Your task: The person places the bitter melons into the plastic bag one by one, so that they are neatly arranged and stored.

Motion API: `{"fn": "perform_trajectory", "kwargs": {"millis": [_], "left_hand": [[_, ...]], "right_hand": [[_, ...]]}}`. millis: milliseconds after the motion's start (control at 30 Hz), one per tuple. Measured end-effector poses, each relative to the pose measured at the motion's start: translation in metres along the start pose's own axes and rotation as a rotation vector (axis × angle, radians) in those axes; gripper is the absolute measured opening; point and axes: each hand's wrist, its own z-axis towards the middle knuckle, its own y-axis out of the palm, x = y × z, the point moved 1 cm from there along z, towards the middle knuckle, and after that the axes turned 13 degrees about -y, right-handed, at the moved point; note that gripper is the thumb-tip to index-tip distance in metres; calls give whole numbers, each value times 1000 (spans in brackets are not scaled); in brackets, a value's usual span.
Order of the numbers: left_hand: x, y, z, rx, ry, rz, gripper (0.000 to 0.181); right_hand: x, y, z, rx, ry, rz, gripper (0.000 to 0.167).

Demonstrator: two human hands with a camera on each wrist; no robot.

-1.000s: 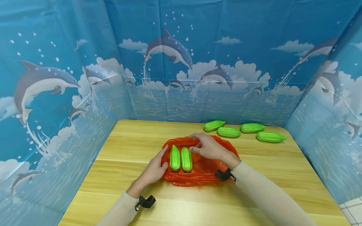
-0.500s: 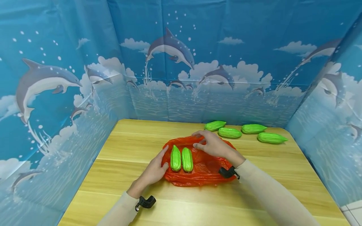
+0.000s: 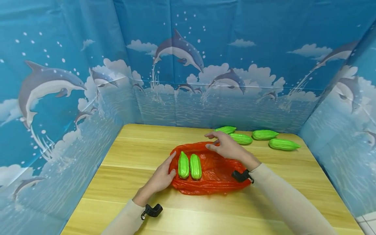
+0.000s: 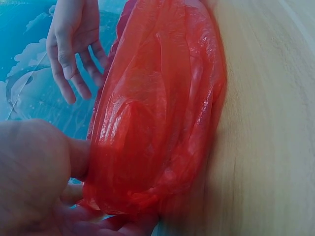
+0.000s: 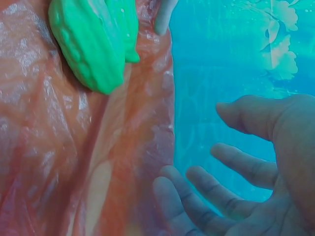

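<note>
A red plastic bag (image 3: 215, 166) lies spread on the table, with two green ridged vegetables (image 3: 183, 165) (image 3: 195, 167) side by side in its left part. My left hand (image 3: 160, 176) rests at the bag's left end, fingers extended along its edge; in the left wrist view the fingers reach under the bag (image 4: 147, 113). My right hand (image 3: 226, 146) hovers over the bag's back edge, holding nothing, its fingers loosely bent and spread. The right wrist view shows that hand (image 5: 256, 182) apart from the green vegetable (image 5: 88, 44).
Several more green vegetables (image 3: 284, 144) lie at the back right of the wooden table (image 3: 132, 143), two of them partly behind my right hand. Dolphin-print sheets (image 3: 188, 107) stand around the table's back and sides.
My right hand has moved right and slightly back, away from the two vegetables on the bag and toward those at the back. My left hand has stayed at the bag's left end.
</note>
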Motion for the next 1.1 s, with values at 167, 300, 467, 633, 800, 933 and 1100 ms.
{"fn": "perform_trajectory", "kwargs": {"millis": [167, 300, 467, 633, 800, 933, 1100], "left_hand": [[0, 0, 0, -4, -11, -1, 78], [1, 0, 0, -3, -6, 5, 77], [3, -1, 0, 3, 1, 11, 77], [2, -1, 0, 3, -2, 12, 77], [1, -1, 0, 1, -2, 9, 78], [1, -1, 0, 4, 1, 11, 79], [-1, -1, -1, 8, -4, 23, 78]], "right_hand": [[4, -9, 0, 18, 4, 5, 54], [7, -17, -1, 38, 23, 7, 54], [13, -25, -6, 53, 46, 23, 51], [21, -34, -12, 52, 48, 27, 50], [31, -43, -19, 46, 63, 4, 52], [36, -50, -23, 52, 73, -20, 52], [47, -55, -27, 65, 66, -34, 52]]}}
